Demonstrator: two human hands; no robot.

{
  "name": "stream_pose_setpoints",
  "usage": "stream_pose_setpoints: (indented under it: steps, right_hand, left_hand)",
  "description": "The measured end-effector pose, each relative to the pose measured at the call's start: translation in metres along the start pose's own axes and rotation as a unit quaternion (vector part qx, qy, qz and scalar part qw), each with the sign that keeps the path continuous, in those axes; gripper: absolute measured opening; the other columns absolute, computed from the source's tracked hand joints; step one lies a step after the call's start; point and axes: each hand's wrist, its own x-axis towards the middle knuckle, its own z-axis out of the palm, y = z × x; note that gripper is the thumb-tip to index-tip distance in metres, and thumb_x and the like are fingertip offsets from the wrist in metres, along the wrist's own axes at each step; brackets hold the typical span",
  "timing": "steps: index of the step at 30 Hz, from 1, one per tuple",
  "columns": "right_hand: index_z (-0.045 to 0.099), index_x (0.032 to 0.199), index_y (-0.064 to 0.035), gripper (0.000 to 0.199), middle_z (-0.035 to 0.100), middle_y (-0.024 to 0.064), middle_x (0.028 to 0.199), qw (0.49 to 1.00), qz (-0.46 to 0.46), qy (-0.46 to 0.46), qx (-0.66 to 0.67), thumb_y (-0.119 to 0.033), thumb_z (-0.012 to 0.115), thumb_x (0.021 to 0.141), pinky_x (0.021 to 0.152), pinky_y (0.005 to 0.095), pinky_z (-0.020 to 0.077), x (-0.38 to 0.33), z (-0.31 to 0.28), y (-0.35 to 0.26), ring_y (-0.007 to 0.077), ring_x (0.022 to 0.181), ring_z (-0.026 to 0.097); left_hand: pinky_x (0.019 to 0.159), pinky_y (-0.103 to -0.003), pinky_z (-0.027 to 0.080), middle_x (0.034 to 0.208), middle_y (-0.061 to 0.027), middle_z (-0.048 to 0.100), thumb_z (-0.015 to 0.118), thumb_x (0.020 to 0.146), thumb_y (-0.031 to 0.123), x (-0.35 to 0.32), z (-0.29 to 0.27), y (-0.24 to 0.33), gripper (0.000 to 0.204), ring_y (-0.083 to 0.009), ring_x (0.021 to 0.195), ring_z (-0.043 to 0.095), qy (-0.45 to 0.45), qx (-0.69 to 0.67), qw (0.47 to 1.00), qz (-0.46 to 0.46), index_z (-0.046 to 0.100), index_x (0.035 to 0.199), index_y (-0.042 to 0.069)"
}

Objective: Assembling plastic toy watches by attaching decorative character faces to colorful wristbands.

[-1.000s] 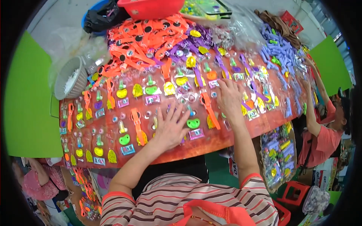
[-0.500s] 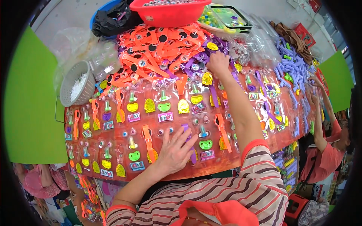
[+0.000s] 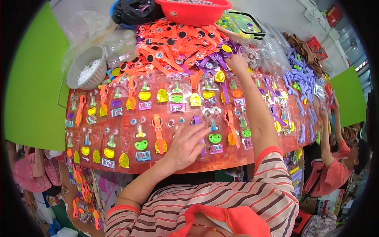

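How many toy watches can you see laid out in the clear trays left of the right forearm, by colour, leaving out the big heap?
Orange toy watches: 6
Purple toy watches: 2
Total visible: 8

Basket left of watch heap, tub behind it

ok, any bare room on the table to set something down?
Thin near-edge strips of red tabletop: one between left hand and right forearm, near side of a pink packet; another right of that forearm. Crowded: the rows of clear trays, plus the far side, piled with orange watches and purple straps.
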Motion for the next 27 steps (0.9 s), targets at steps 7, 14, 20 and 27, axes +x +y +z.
stream_pose_setpoints:
  steps: [7, 14, 20, 27]
  right_hand:
    - [0.068, 0.1, -0.0075, 0.032, 0.062, 0.0155, 0.111, 0.991, -0.022, -0.013, -0.129, -0.029, 0.055, 0.08, 0.086, 0.0493, 0.0451, -0.002, 0.016, -0.015, 0.0308, 0.107, 0.059]
    - [0.066, 0.087, 0.0027, 0.03, 0.065, 0.0258, 0.091, 0.988, -0.027, 0.052, 0.145, -0.023, 0.056, 0.076, 0.076, 0.0458, 0.0491, -0.005, -0.043, -0.007, 0.0419, 0.088, 0.062]
    - [0.062, 0.076, -0.0008, 0.013, 0.054, 0.0007, 0.064, 0.851, -0.025, -0.002, 0.524, -0.013, 0.061, 0.078, 0.052, 0.0245, 0.0343, -0.158, -0.119, -0.059, 0.0064, 0.059, 0.046]
    - [0.059, 0.096, -0.0005, 0.023, 0.058, 0.0147, 0.094, 0.917, -0.274, 0.135, 0.257, -0.009, 0.066, 0.076, 0.073, 0.038, 0.0468, -0.326, -0.125, -0.115, 0.0318, 0.084, 0.058]
  left_hand:
    - [0.097, -0.044, 0.035, 0.125, -0.0166, 0.053, 0.055, 0.086, 0.012, -0.028, -0.014, 0.01, 0.04, -0.0315, 0.114, 0.051, -0.011, -0.048, 0.997, -0.052, 0.052, 0.125, 0.004]
    - [0.102, -0.042, 0.035, 0.125, -0.0178, 0.053, 0.053, 0.088, 0.013, -0.016, -0.01, -0.004, 0.037, -0.0312, 0.119, 0.05, 0.047, -0.154, 0.983, -0.091, 0.052, 0.124, 0.004]
    - [0.109, -0.04, 0.027, 0.144, -0.0251, 0.027, 0.053, 0.084, 0.007, 0.024, 0.021, -0.004, 0.065, -0.0399, 0.136, 0.025, 0.172, -0.122, 0.977, -0.033, 0.026, 0.143, 0.003]
    - [0.104, -0.038, 0.034, 0.132, -0.0153, 0.044, 0.057, 0.083, 0.007, 0.022, 0.05, -0.008, 0.042, -0.0311, 0.126, 0.041, 0.269, -0.276, 0.923, 0.013, 0.049, 0.124, 0.006]
